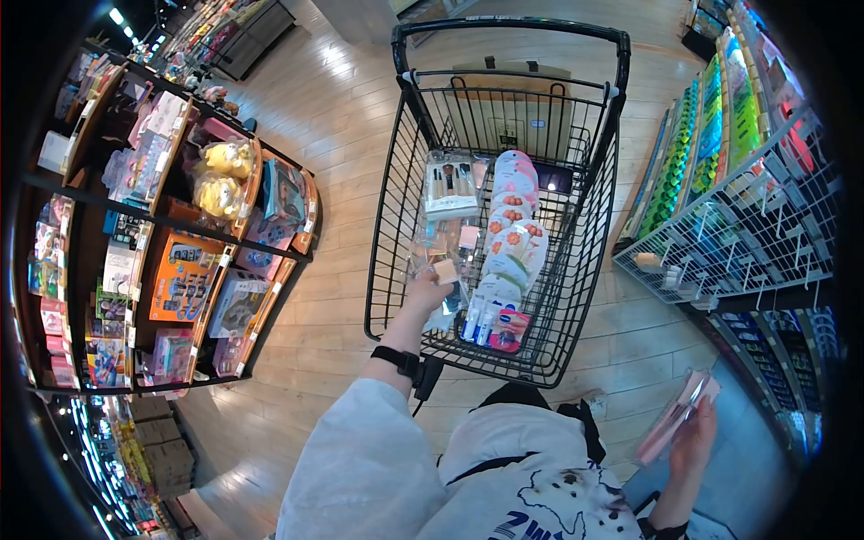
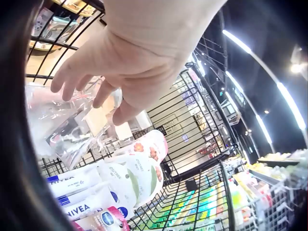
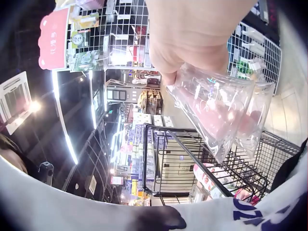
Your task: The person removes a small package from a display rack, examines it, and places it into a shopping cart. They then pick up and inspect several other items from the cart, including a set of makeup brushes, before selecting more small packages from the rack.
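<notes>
My left hand (image 1: pixel 427 292) reaches down into the black shopping cart (image 1: pixel 382 193). Its loosely bent fingers rest over clear plastic packets (image 2: pixel 67 130), close to a beige square piece (image 1: pixel 445 271). A boxed makeup brush set (image 1: pixel 451 187) lies farther up the cart. Beside the packets runs a row of white flower-printed packs (image 1: pixel 513 238), with white-and-blue Nivea tubes (image 2: pixel 79 204) and a pink pack (image 1: pixel 509 331) at the near end. Outside the cart, at the lower right, my right hand (image 1: pixel 693 441) pinches clear plastic packets with pink contents (image 3: pixel 211 108) at their edge.
Shelves with toys and boxed goods (image 1: pixel 184 279) stand to the left. On the right is a white wire rack (image 1: pixel 720 229) with hooks and colourful packs. A flat tan panel (image 1: pixel 513 112) leans at the cart's far end, below the handle (image 1: pixel 513 29).
</notes>
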The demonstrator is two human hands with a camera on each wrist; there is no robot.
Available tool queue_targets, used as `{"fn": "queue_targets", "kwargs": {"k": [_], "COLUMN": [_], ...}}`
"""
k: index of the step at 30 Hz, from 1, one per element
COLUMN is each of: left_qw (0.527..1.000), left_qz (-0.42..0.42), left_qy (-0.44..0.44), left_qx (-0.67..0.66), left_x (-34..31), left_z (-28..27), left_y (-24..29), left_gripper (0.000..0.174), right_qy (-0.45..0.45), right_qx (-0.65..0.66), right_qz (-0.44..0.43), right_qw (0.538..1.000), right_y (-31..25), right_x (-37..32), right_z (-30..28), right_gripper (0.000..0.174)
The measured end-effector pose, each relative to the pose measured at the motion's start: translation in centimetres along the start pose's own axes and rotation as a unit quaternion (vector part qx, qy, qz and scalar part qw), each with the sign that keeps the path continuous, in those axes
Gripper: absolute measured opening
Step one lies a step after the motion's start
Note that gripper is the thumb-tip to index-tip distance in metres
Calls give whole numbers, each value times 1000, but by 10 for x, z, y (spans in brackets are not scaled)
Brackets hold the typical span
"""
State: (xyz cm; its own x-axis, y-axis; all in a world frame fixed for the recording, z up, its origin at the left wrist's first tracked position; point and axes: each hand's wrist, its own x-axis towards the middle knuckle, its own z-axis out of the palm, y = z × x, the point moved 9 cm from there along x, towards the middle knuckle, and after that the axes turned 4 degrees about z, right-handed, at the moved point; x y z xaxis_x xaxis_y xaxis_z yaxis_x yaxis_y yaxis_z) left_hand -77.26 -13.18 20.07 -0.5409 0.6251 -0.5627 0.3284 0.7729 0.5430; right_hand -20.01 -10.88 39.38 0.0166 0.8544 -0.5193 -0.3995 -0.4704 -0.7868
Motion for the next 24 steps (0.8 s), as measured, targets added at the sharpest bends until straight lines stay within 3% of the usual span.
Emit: {"fn": "queue_targets", "kwargs": {"k": [2,4,6,8,11,13,14,18,20,22,23,24], "left_qw": [994,982,965,948,922,908,904,809,782,708,684,686], "left_qz": [65,166,234,265,316,292,315,248,241,184,134,135], "left_qy": [91,92,31,-17,-94,-189,-232,-502,-559,-640,-674,-673], "left_qx": [-8,-21,-111,-176,-205,-232,-174,-181,-136,-235,-243,-241], "left_x": [2,-40,-56,-95,-171,-221,-240,-329,-373,-410,-425,-438], "left_z": [-14,-27,-14,0,31,66,89,205,252,306,325,339], "left_y": [3,58,88,135,215,246,256,271,272,266,265,270], "left_gripper": [43,38,36,29,31,35,34,51,67,77,81,81], "right_qy": [-2,9,-6,35,20,23,5,-18,-23,-35,-19,-21], "right_qx": [2,13,23,1,8,19,30,38,56,56,51,54], "right_qz": [-11,3,17,2,-5,-16,-4,-1,-17,-44,-40,-41], "right_qw": [1000,1000,1000,999,1000,999,1000,999,998,997,998,997], "right_y": [-3,-1,4,-7,-15,-23,-24,-33,-39,-51,-56,-60], "right_x": [-4,-6,-6,-10,-9,-14,-16,-23,-25,-28,-29,-30], "right_z": [10,14,5,14,10,1,-1,-22,-42,-64,-79,-95], "right_gripper": [32,32,35,36,37,36,36,36,35,34,35,35]}}
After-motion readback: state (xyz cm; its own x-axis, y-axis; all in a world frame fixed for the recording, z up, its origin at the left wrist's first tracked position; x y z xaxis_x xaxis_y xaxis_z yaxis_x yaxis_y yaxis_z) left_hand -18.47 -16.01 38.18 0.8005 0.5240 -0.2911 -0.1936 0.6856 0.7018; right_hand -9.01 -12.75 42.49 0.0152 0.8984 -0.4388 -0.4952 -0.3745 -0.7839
